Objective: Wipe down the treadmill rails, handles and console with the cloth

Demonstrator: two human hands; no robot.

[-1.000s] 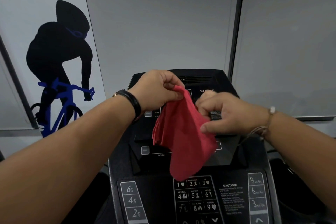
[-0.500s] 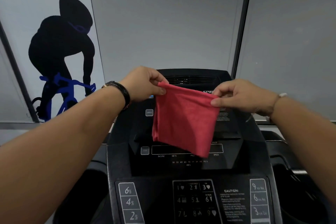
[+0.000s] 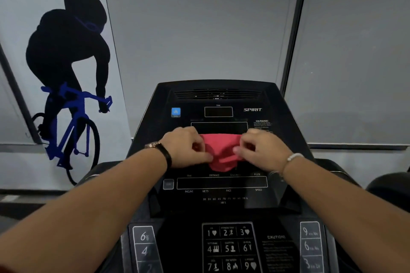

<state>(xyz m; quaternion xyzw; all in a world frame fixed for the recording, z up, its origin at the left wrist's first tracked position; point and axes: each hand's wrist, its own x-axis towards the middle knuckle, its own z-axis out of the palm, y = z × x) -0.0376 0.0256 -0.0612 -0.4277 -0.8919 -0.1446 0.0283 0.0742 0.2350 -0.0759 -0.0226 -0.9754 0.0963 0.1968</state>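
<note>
Both hands have a grip on the red cloth (image 3: 221, 153), left hand (image 3: 185, 147) and right hand (image 3: 263, 149) bunching it against the treadmill console (image 3: 221, 184).

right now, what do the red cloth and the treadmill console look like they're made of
Red cloth: soft, thin fabric with a matte look, possibly microfibre or cotton; it bunches into loose folds. Treadmill console: hard black plastic by the look, smooth with a slight sheen and white printed labels.
</note>
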